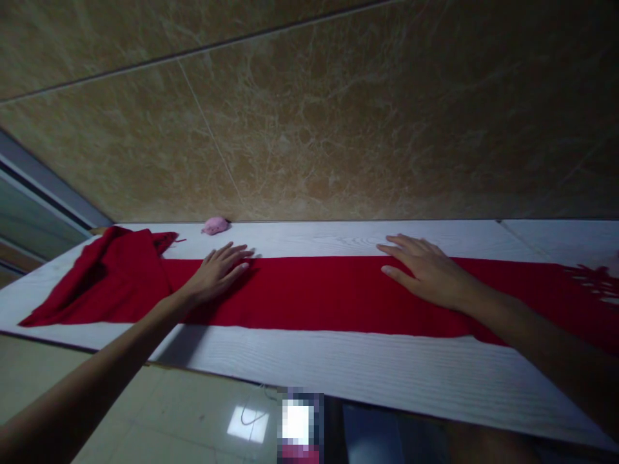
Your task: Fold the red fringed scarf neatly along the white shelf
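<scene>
A long red scarf (319,293) lies stretched across a white wood-grain table (338,367). Its left end is bunched in a heap (111,274), and its fringed right end (592,280) reaches the right edge of the view. My left hand (217,270) lies flat on the scarf near the heap, fingers stretched out and apart. My right hand (425,267) rests palm down on the scarf further right, fingers spread too. Neither hand grips the cloth.
A small pink object (215,225) sits on the table's far edge against the beige marble-tiled wall (338,129). A window frame (39,193) runs at the left. Glossy floor tiles (193,412) show below the table's near edge.
</scene>
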Demonstrator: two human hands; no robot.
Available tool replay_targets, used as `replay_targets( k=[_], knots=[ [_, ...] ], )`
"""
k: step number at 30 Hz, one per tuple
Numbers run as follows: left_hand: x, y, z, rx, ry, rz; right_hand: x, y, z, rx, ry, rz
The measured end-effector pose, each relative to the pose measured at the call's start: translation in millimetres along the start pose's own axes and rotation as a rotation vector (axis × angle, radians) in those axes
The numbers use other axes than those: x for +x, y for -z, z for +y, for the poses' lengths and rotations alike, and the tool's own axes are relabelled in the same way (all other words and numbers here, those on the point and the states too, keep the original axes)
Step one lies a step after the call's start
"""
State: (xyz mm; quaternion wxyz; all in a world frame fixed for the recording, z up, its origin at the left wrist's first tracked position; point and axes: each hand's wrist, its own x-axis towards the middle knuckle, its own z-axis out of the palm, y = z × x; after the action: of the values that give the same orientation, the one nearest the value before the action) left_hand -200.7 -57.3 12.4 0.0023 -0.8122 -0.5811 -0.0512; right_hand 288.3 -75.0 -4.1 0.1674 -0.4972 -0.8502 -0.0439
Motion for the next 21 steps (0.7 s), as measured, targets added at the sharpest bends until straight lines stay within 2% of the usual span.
replay_targets(
  k=[3, 5, 9, 13, 15, 18, 21],
  knots=[
    [-29, -2.3, 4, 0.007, 0.034, -0.103, -12, -11, -24, 0.061, 0.067, -0.073],
    [-44, -1.4, 4, 0.0, 0.044, -0.155, -20, -16, -32, 0.087, 0.073, -0.151],
    [-65, 4.2, -4, -0.006, 0.001, -0.195, -31, -17, -29, 0.12, 0.061, -0.245],
    [-76, 9.7, -17, 0.016, -0.02, -0.175, -36, -13, -24, 0.142, 0.069, -0.268],
    [-79, 11.0, -18, 0.018, 0.0, -0.169, -36, -11, -26, 0.144, 0.057, -0.264],
    [-79, 10.9, 1, -0.015, -0.031, -0.06, -35, -6, -44, 0.159, 0.037, -0.215],
    [-79, 10.3, 40, -0.104, -0.208, 0.064, -29, 2, -80, 0.225, 0.101, -0.103]
  ],
)
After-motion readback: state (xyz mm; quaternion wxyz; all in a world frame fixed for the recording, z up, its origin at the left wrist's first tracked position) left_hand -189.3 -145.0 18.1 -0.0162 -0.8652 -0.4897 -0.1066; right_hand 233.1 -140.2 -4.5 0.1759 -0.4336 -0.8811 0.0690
